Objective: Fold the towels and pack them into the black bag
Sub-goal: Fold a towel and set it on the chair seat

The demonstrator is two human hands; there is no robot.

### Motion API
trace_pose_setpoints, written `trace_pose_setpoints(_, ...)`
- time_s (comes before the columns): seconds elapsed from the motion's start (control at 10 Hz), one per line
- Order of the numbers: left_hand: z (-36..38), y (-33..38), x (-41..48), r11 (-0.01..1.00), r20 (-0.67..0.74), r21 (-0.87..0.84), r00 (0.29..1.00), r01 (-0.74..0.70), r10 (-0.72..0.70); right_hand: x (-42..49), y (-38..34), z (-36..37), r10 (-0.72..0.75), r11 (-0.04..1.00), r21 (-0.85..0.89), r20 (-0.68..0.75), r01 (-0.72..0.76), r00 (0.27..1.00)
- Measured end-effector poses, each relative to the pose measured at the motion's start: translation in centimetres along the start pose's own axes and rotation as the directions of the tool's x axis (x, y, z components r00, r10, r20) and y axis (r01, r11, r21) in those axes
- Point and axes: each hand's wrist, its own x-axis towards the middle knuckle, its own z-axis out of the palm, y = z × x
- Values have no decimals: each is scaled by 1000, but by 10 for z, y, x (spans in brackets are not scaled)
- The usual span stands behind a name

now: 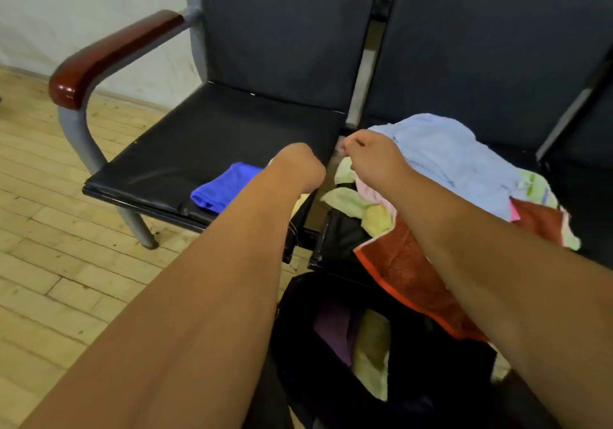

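Below, black bag holds purple towel, yellow towel.

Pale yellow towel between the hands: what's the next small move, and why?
Probably lift the pale yellow towel clear of the pile and spread it on the left seat. The right hand seems to pinch its edge; the left hand is curled at its other end, fingers hidden. It is not yet folded, and that seat has bare room behind the folded blue towel.

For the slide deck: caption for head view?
Left hand, right hand over towels on bench; black bag open below.
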Motion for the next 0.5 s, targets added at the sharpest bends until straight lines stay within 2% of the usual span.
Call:
trace_pose_setpoints(0.1, 14, 39, -28, 990, 36, -112, 996, -80, 85, -32, 33, -50, 69, 997, -40, 7, -69, 998)
trace_pose_setpoints(0.2, 34, 61, -39, 980, 138, -123, 975, -155, 172, -68, 67, -89, 205, 978, 23, -4, -205, 979)
trace_pose_setpoints(0.3, 59, 88, -56, 953, 204, 5, 933, -302, 295, -102, 110, -113, 382, 921, 85, -12, -380, 924)
trace_pose_setpoints(0.4, 79, 107, -65, 886, 281, 106, 868, -452, 410, -114, 139, -130, 499, 864, 81, -8, -497, 867)
trace_pose_setpoints(0.5, 104, 121, -65, 838, 361, 122, 810, -532, 462, -113, 151, -146, 498, 867, 7, 13, -498, 867)
